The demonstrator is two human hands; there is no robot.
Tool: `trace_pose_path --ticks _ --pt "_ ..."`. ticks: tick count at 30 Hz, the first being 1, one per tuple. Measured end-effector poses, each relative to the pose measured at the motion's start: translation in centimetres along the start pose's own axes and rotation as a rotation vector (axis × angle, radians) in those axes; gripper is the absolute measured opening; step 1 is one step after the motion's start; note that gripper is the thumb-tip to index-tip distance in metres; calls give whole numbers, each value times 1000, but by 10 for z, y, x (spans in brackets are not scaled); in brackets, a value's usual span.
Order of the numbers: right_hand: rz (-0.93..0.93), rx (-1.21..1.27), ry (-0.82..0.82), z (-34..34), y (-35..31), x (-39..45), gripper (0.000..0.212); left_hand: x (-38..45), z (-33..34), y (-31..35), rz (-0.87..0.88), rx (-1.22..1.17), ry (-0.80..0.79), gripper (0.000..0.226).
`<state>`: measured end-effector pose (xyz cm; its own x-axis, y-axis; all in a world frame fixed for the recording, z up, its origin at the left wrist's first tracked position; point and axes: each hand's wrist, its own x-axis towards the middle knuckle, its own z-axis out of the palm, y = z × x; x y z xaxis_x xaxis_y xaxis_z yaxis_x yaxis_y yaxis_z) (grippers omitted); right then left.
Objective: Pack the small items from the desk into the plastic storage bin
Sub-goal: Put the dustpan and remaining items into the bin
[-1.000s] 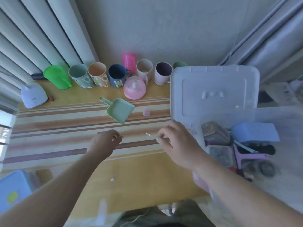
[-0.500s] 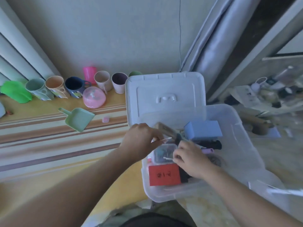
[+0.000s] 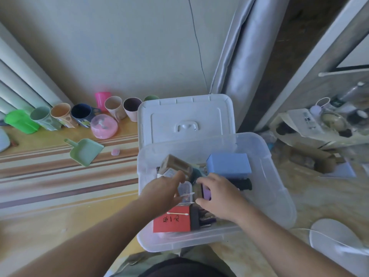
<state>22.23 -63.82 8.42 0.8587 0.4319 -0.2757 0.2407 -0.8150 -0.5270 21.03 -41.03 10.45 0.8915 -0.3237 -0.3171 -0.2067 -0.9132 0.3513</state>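
The clear plastic storage bin (image 3: 279, 188) stands at the right end of the desk, and both my hands are inside it. My left hand (image 3: 163, 193) pinches thin white cotton swabs (image 3: 187, 194) that stick out toward the right. Another cotton swab (image 3: 177, 214) lies loose on a red packet (image 3: 171, 223) in the bin's near corner. My right hand (image 3: 219, 198) hovers with fingers spread over a purple item (image 3: 206, 192). A blue box (image 3: 228, 164) and a brown box (image 3: 175, 164) also lie in the bin.
The bin's white lid (image 3: 185, 112) leans upright behind it. On the desk are a green dustpan (image 3: 85, 150), a small pink case (image 3: 115, 152), a pink dome (image 3: 103, 126), a row of cups (image 3: 83, 114) and a green jug (image 3: 20, 120). A cluttered shelf (image 3: 319, 124) is at right.
Both hands moved from the striped desk mat right into the bin, carrying cotton swabs. One swab now lies on the red packet, and my right hand has opened.
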Motion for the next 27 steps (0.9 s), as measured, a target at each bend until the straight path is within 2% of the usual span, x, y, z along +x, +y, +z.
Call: trace_pose_path --ticks 2,6,10,15,19,21,24,27 --pt "-74 -4 -32 -4 -5 -2 55 5 4 14 29 9 -10 48" --pt "-158 -240 -85 2 -9 -2 29 17 12 40 103 101 -4 48" --pt "-142 -326 -61 10 6 -14 23 21 23 57 121 179 -52 46" --pt "82 -271 -84 0 54 -24 19 27 35 72 132 98 -114 63" --pt "195 -316 -127 -16 92 -28 16 33 44 67 143 74 -108 64" --pt "200 -325 -195 -15 97 -29 16 33 45 64 173 86 -80 62" --pt "208 -303 -260 -15 97 -26 11 32 47 57 220 125 11 45" --pt "235 -224 -243 -16 93 -19 35 29 49 45 233 183 66 34"
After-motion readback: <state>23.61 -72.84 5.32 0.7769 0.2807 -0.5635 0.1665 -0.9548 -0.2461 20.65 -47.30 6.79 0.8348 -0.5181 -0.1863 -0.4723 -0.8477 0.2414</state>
